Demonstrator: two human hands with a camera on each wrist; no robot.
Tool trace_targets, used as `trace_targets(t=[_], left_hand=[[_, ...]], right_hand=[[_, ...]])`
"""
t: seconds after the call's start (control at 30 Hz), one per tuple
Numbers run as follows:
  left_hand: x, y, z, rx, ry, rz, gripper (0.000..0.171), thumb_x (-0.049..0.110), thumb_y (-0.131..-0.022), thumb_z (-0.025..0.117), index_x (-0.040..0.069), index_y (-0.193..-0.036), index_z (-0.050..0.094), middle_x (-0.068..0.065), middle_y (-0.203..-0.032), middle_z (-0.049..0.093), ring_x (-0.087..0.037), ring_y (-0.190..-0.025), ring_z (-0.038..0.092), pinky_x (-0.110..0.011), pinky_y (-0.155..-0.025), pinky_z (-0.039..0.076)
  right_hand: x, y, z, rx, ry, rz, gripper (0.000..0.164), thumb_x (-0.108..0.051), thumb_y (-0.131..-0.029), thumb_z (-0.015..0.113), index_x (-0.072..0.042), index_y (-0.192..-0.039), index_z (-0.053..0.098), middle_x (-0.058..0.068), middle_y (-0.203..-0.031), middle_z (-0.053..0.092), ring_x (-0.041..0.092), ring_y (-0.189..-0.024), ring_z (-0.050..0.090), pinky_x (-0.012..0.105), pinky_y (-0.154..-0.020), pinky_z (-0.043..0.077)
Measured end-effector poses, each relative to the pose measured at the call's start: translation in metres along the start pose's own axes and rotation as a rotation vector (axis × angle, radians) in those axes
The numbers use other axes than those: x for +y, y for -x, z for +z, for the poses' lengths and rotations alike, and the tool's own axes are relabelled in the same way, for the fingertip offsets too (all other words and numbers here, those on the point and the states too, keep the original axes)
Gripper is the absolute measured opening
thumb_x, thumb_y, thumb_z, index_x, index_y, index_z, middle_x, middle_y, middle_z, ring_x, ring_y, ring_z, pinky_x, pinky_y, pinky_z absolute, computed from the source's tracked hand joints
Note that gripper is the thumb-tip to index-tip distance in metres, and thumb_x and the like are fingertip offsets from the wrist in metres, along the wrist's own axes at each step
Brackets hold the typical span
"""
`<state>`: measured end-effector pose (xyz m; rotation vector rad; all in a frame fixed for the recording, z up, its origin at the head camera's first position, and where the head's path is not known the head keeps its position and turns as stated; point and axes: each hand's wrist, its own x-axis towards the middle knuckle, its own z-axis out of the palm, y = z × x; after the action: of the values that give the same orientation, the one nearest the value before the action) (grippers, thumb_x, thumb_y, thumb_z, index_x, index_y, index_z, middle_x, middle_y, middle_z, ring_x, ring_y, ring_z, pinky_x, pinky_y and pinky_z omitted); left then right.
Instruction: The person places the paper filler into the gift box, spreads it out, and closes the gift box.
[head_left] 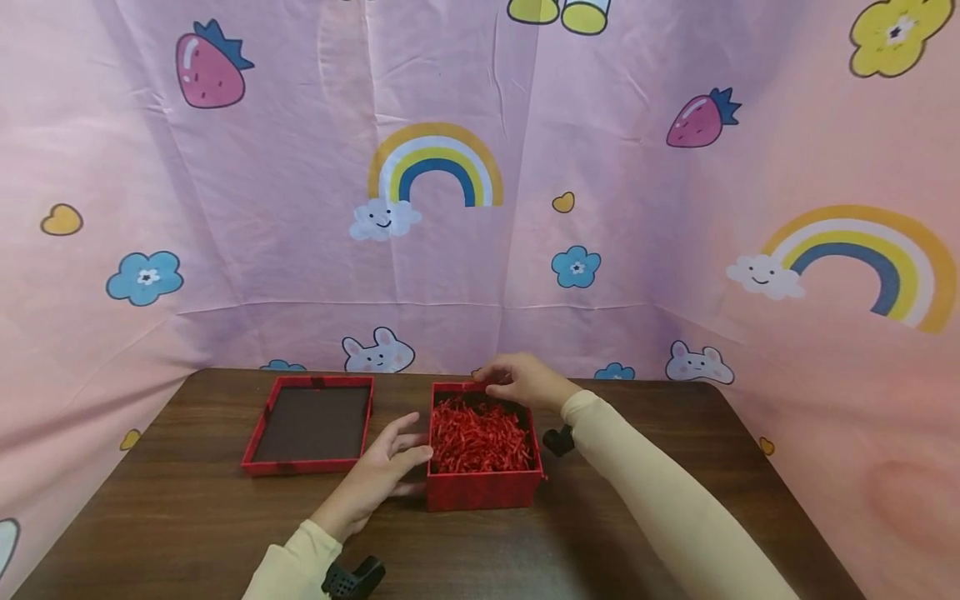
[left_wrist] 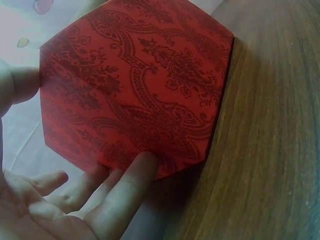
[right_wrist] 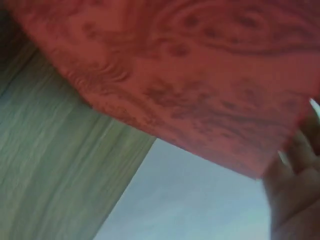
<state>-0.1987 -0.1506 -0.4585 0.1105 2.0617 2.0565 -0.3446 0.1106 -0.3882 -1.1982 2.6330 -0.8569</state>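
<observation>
A red patterned gift box [head_left: 483,492] stands on the brown table, filled with crinkled red paper shred [head_left: 480,437]. My left hand [head_left: 382,467] is at its left wall with the fingers spread; in the left wrist view, a fingertip [left_wrist: 146,162] rests low on the patterned side, and the thumb [left_wrist: 22,85] reaches the rim. At the far side, my right hand [head_left: 525,382] grips the back rim, its thumb toward the inside and its fingers behind. The right wrist view shows the box's side [right_wrist: 190,90] close up, with fingers [right_wrist: 297,187] past its far corner.
The red-edged box lid [head_left: 311,423] lies to the left with its dark inside facing up. Behind the wooden table [head_left: 187,517] hangs a pastel cloth [head_left: 450,275] with rainbows and strawberries. Cloth also closes off both sides.
</observation>
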Motion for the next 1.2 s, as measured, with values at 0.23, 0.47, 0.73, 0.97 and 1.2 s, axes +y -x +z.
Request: trace_targets(t=[0.23, 0.47, 0.73, 0.97, 1.2], left_hand=[[0.000, 0.001, 0.000, -0.015, 0.006, 0.005, 0.076, 0.029, -0.103, 0.065, 0.013, -0.163, 0.021, -0.027, -0.155, 0.042, -0.043, -0.133, 0.054, -0.054, -0.093, 0.058], [-0.001, -0.001, 0.001, -0.013, 0.015, 0.004, 0.076, 0.027, -0.102, 0.065, 0.013, -0.163, 0.021, -0.028, -0.154, 0.041, -0.043, -0.135, 0.052, -0.054, -0.092, 0.058], [0.001, 0.000, 0.002, 0.001, 0.027, -0.028, 0.076, 0.028, -0.102, 0.066, 0.013, -0.162, 0.023, -0.027, -0.153, 0.042, -0.044, -0.136, 0.050, -0.053, -0.086, 0.061], [0.002, 0.002, 0.005, -0.072, 0.033, -0.046, 0.076, 0.028, -0.104, 0.062, 0.011, -0.163, 0.019, -0.029, -0.150, 0.039, -0.044, -0.138, 0.047, -0.053, -0.084, 0.061], [0.003, 0.004, 0.005, -0.064, 0.025, -0.045, 0.075, 0.028, -0.103, 0.063, 0.011, -0.163, 0.020, -0.029, -0.149, 0.041, -0.043, -0.136, 0.049, -0.053, -0.083, 0.061]], right_hand=[[-0.011, 0.005, -0.004, 0.099, 0.148, -0.099, 0.015, -0.007, -0.098, 0.071, -0.014, -0.108, 0.079, -0.003, -0.109, 0.076, 0.012, -0.103, 0.070, 0.031, -0.091, 0.058], [-0.034, 0.025, -0.014, 0.108, 0.122, -0.170, 0.011, -0.006, -0.096, 0.073, -0.013, -0.103, 0.078, -0.004, -0.103, 0.075, 0.010, -0.097, 0.069, 0.028, -0.086, 0.058], [-0.042, 0.054, -0.001, -0.234, 0.106, -0.116, 0.017, -0.024, -0.102, 0.067, -0.022, -0.118, 0.074, -0.015, -0.115, 0.069, 0.001, -0.109, 0.062, 0.029, -0.097, 0.054], [-0.033, 0.071, -0.009, -0.176, 0.050, -0.074, 0.025, -0.032, -0.102, 0.065, -0.023, -0.125, 0.072, -0.015, -0.122, 0.068, 0.010, -0.097, 0.067, 0.031, -0.085, 0.058], [-0.028, 0.066, -0.020, 0.103, 0.054, -0.006, 0.028, -0.028, -0.102, 0.067, -0.015, -0.127, 0.069, 0.002, -0.123, 0.070, 0.020, -0.112, 0.065, 0.049, -0.096, 0.055]])
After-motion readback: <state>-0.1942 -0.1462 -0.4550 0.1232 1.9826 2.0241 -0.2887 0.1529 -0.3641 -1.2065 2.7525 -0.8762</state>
